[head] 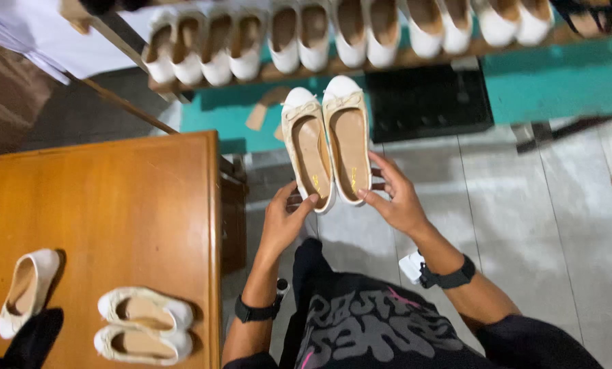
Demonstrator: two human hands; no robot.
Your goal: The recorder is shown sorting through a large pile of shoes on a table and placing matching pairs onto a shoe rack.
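— What are the hands gripping?
— The left hand and right hand are each clasping the heel end of a cream flat — the pair of shoes is hanging side by side above the tiled floor, beside the wooden table.

Two bare forearms reach forward from the body, each with a dark band at the wrist. The left hand is raised with its thumb up and fingers curled in a grip. Just beside it, the right hand is slightly higher, palm turned inward, fingers spread and gripping.
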